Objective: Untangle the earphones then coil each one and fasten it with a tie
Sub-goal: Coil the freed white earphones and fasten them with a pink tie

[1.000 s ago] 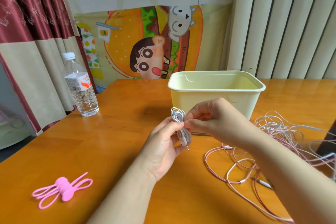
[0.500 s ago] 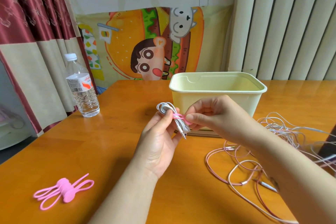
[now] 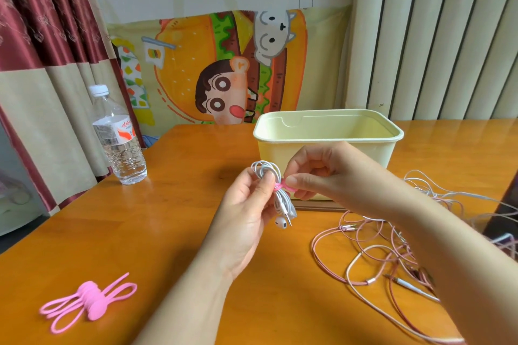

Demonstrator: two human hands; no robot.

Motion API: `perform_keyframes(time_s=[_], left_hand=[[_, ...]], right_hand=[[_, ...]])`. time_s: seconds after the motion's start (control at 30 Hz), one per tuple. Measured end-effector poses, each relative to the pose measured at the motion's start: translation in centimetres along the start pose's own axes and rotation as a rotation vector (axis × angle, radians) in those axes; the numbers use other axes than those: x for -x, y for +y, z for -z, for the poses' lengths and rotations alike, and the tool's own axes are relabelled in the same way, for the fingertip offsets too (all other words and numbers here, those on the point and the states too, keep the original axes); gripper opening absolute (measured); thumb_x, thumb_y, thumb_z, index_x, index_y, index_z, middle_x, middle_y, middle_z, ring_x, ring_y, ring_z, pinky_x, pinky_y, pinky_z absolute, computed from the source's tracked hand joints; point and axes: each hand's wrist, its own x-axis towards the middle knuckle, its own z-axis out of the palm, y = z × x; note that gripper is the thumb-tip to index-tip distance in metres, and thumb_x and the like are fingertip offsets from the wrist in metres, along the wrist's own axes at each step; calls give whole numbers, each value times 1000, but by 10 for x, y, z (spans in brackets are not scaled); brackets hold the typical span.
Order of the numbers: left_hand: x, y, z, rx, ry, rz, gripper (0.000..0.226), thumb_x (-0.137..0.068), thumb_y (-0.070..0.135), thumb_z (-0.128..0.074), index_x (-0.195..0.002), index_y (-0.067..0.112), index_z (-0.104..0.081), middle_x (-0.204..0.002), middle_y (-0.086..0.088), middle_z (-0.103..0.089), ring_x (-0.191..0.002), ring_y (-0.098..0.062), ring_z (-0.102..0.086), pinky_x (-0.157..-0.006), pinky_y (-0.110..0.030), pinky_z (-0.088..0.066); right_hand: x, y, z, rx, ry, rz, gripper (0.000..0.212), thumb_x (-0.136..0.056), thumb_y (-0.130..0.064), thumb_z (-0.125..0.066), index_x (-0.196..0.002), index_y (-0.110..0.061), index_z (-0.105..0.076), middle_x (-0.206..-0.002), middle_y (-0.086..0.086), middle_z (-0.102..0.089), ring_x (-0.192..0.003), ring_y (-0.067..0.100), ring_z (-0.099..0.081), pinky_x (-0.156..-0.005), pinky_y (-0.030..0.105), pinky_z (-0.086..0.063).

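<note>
My left hand (image 3: 244,213) grips a coiled white earphone (image 3: 266,172) upright above the table, its earbud and jack plug hanging out below the fingers. A pink tie (image 3: 281,187) wraps the coil's middle. My right hand (image 3: 316,173) pinches the tie's free end at the coil's right side. A tangle of pink and white earphone cables (image 3: 372,249) lies on the table at the right, partly hidden under my right forearm. A bundle of spare pink ties (image 3: 88,298) lies at the front left.
A pale yellow plastic tub (image 3: 328,145) stands open just behind my hands. A water bottle (image 3: 117,137) stands at the table's far left edge. The orange wooden table (image 3: 173,232) shows bare wood between the ties and my left arm.
The pink tie has been brought around the middle of the white coil. The coil has turned and its earbud now hangs below my left hand. Both hands stayed in front of the tub.
</note>
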Motion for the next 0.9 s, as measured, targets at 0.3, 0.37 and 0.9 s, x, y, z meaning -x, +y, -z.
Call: perform_keyframes(time_s=[0.3,0.37,0.9], left_hand=[[-2,-7,-1,93,135,40,25,-80,27,-58,-97,9,-61,-81,-4,-69,-64,-10,-60,-63,-27,-48],[-2,-6,-2,104,154,41,26,-80,26,-59,-98,9,-62,-84,-5,-69,-62,-9,-58,-62,-29,-47],[0,-4,-3,120,157,40,24,-80,26,-60,-98,11,-63,-74,1,-62,-69,-9,-58,-63,-25,-50]], right_hand=[[-1,1,-8,-3,-21,12,27,-73,-33,-74,-94,-17,-68,-87,5,-73,-82,21,-70,-77,35,-58],[-1,2,-9,4,-17,13,24,-73,-22,-78,-94,-17,-68,-87,4,-73,-81,19,-69,-76,32,-58],[-4,4,-17,-127,148,-34,8,-80,-17,-72,-79,-11,-68,-69,-2,-71,-69,10,-69,-69,27,-58]])
